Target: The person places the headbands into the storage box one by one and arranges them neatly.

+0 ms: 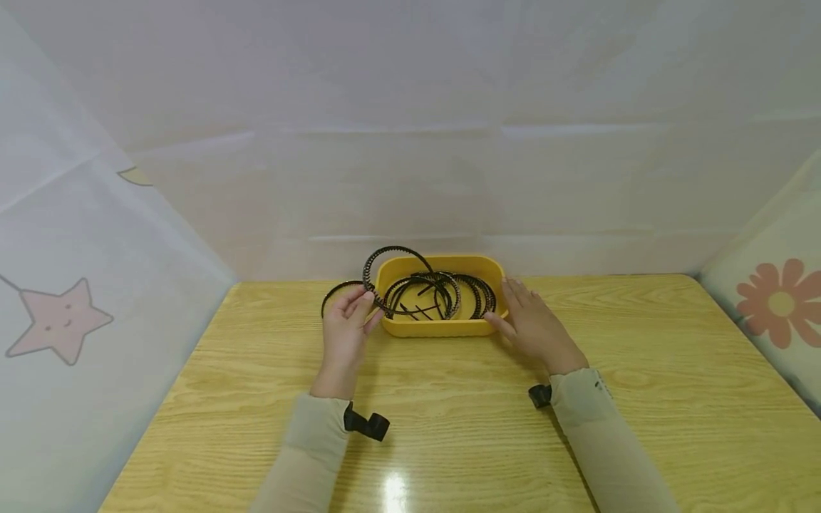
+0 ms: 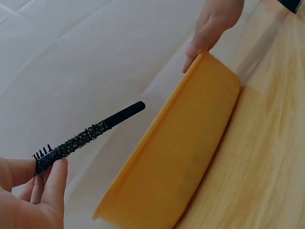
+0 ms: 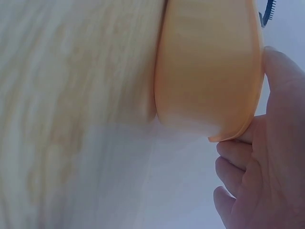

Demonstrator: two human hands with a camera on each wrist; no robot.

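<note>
My left hand (image 1: 345,331) pinches a black toothed headband (image 1: 366,274) between thumb and fingertips, above the left end of a yellow box (image 1: 442,329). Seen from the left wrist, this headband (image 2: 81,139) has a beaded or glittery band, short comb teeth and a smooth black end. Several black headbands (image 1: 482,291) lie inside the box, overlapping one another. At the box's right end rests my right hand (image 1: 537,329), its fingers along the outer side and its thumb at the front rim. The right wrist view shows the thumb (image 3: 281,67) touching the rim.
Another black headband (image 1: 335,288) lies left of the box, partly hidden behind my left hand. The wooden table (image 1: 449,399) ends at a pale sheet (image 1: 410,178) just behind the box. More sheets, printed with a star (image 1: 60,320) and a flower (image 1: 779,303), stand at the sides.
</note>
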